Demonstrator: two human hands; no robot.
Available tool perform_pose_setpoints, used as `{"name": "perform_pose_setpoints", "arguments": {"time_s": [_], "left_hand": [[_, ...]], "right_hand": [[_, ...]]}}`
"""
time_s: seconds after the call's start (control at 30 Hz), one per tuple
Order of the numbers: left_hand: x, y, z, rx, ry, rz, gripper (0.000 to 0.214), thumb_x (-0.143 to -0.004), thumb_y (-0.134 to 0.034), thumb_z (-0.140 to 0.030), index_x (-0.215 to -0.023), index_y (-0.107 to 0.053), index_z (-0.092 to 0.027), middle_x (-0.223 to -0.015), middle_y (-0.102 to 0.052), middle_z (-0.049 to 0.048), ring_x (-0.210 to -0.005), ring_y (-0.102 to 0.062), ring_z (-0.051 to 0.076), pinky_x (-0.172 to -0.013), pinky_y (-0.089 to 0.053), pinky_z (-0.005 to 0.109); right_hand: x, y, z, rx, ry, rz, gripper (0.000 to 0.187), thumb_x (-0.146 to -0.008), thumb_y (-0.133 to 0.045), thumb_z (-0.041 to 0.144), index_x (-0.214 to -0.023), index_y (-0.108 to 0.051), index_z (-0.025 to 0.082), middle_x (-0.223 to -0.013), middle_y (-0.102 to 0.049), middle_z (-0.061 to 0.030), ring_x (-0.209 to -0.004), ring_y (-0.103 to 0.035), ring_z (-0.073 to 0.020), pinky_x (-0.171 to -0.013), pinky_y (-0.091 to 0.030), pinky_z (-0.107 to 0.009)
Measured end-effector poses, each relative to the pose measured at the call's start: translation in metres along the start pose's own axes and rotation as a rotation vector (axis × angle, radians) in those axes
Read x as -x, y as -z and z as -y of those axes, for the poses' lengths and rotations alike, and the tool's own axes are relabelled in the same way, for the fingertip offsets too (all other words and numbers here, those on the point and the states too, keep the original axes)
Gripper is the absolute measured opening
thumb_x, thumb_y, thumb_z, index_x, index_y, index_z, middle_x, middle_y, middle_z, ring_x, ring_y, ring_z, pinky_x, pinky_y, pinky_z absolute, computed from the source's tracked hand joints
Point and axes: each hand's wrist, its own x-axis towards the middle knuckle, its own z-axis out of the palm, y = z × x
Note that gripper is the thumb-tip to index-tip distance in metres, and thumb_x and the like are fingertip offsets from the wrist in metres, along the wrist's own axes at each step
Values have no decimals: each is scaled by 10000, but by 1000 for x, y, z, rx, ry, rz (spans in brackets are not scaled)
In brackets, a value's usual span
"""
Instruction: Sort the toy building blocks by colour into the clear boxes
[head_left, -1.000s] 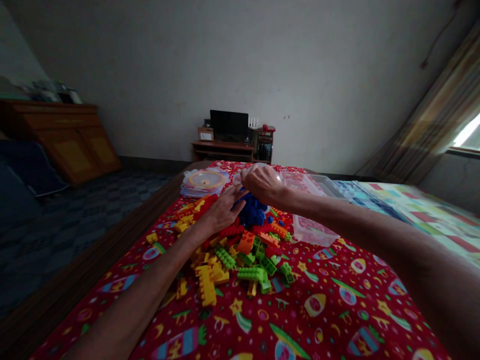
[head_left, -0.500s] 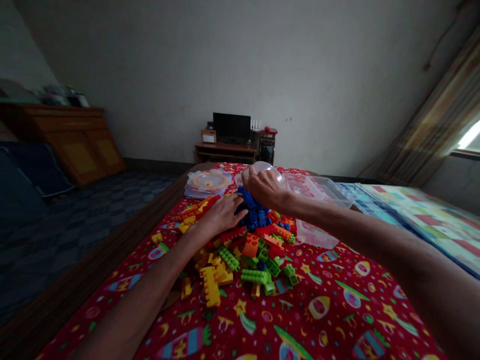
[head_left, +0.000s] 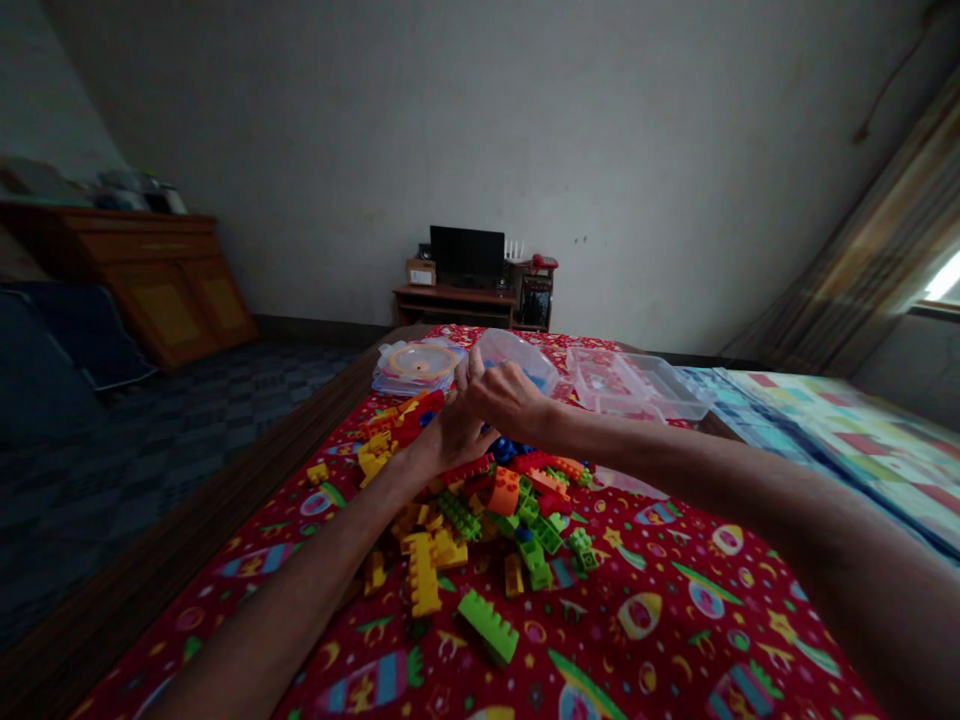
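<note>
My right hand (head_left: 511, 397) is curled at the near left side of a clear plastic tub (head_left: 536, 352), its fingers closed at the rim. The tub leans, and blue pieces show inside it. Against and partly under the right hand is my left hand (head_left: 454, 432); its thumb shows, but its other fingers are mostly hidden. Just below both hands lie blue toy bricks (head_left: 510, 450). Nearer to me spreads a loose heap of bricks, among them an orange brick (head_left: 504, 491) and yellow bricks (head_left: 424, 575). A light green brick (head_left: 487, 625) lies apart at the front.
A red patterned cloth (head_left: 600, 640) covers the table. Stacked lids (head_left: 420, 362) lie at the back left, and a clear divided box (head_left: 637, 385) stands at the right. Beyond are a monitor (head_left: 467, 255) on a desk and, to the right, a patterned bed (head_left: 840, 420).
Both hands have come together, the left moving beneath the right. The tub now tilts with blue pieces visible inside, and fewer blue bricks show between the hands. A light green brick has shifted toward me.
</note>
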Motion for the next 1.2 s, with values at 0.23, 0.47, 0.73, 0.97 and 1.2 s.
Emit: {"name": "perform_pose_setpoints", "arguments": {"time_s": [0.23,0.47,0.73,0.97,1.2], "left_hand": [[6,4,11,-136,55,106,307,-866,-512,-231,-1164,-559,-174,-1203,-584,131,-1111,-569,278,-969,-465,448],[6,9,11,-131,62,133,226,-893,-508,-260,-1079,-598,-170,-1053,-584,100,-1006,-592,243,-894,-505,387],[2,14,10,-87,125,22,150,-902,-459,-237,-873,-584,-158,-975,-517,94,-858,-583,212,-824,-522,376],[0,16,-1,-170,64,-151,136,-903,-470,-278,-961,-501,-160,-992,-508,111,-966,-511,265,-868,-482,438],[0,12,-8,-165,-53,-101,306,-953,-329,-259,-1146,-547,-163,-1169,-582,122,-1124,-507,274,-1001,-392,466]], "right_hand": [[4,0,-25,29,-131,57,404,-892,-263,14,-1178,-549,16,-1115,-599,-257,-887,-610,-254,-675,-468,-326],[19,9,-42,74,-202,73,423,-892,-227,2,-1212,-503,9,-1162,-546,-262,-916,-592,-256,-720,-465,-350],[18,35,-35,39,-227,44,418,-902,-224,31,-1251,-455,32,-1172,-529,-247,-880,-597,-257,-706,-455,-361],[18,38,-31,29,-209,16,422,-899,-204,19,-1225,-472,44,-1173,-536,-242,-874,-603,-242,-680,-468,-342],[17,40,-17,18,-128,-56,442,-900,-213,22,-1278,-441,45,-1244,-512,-265,-856,-616,-231,-664,-483,-333]]}}
